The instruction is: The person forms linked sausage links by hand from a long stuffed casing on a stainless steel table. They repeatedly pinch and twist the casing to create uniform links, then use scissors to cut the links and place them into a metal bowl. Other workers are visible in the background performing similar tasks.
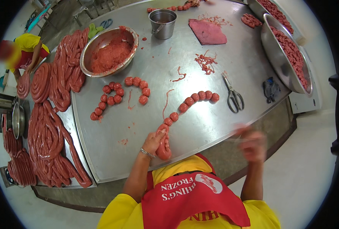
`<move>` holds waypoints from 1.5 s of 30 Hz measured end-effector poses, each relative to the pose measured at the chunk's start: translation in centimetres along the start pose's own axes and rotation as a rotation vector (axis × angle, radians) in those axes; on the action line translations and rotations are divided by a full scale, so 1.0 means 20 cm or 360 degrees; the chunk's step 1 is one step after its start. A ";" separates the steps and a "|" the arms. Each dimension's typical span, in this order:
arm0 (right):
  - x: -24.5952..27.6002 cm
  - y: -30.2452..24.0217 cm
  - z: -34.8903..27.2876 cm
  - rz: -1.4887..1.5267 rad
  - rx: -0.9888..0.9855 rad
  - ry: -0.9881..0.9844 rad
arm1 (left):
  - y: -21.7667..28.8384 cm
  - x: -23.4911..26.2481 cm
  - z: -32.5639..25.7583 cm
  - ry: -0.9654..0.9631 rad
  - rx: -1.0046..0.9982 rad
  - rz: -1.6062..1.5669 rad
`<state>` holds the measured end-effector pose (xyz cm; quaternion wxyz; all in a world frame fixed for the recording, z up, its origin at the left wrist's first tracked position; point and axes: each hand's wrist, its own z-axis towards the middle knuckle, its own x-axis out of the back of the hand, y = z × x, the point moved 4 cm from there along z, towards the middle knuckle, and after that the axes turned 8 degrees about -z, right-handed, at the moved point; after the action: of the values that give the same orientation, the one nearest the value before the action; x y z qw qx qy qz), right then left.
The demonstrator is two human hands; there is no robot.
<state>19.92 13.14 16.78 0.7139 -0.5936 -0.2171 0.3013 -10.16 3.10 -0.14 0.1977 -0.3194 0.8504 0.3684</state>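
Head view, from above, of my two hands at a metal table. My left hand is closed on a red sausage strand near the table's front edge, thumb lying along its upper side. Below my fingers the strand bends in a plump loop; above them it runs into a row of round links, curving away to the right. My right hand is raised beyond the front edge, well apart from the left; motion blur hides its fingers, so I cannot tell whether it grips anything.

Surrounding items: dark-handled scissors lie to the right of the links, with a crumpled dark item further right. Two short linked pieces lie to the left, one bent, the other arched. Behind them stands a steel bowl holding red ground filling; a small metal bucket and a pink cloth are at the far side. Stringy red scraps lie in front of the cloth. At right, a large bowl holds many links. At far left, long coils cover a second surface, where a co-worker bends over one coil.
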 end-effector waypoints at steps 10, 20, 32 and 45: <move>-0.07 0.04 -0.50 -0.0749 -0.1706 -0.0618 | -0.05 0.09 0.05 -0.0303 0.0594 -0.0892; 0.37 0.73 -1.07 -0.0435 -0.1711 0.0828 | 0.05 0.04 -0.02 -0.0651 0.0057 -0.0787; 0.37 0.62 0.05 -0.2031 -0.0957 0.0071 | -0.11 0.11 0.00 -0.0174 -0.0120 -0.0135; 0.15 0.74 0.80 -0.2614 -0.0618 -0.0310 | -0.12 0.04 -0.01 -0.0388 -0.0067 -0.0528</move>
<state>8.86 28.43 5.35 0.5695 -0.3311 -0.6876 -0.3054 -9.11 1.41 -1.63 0.3503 -0.4124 0.7480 0.3844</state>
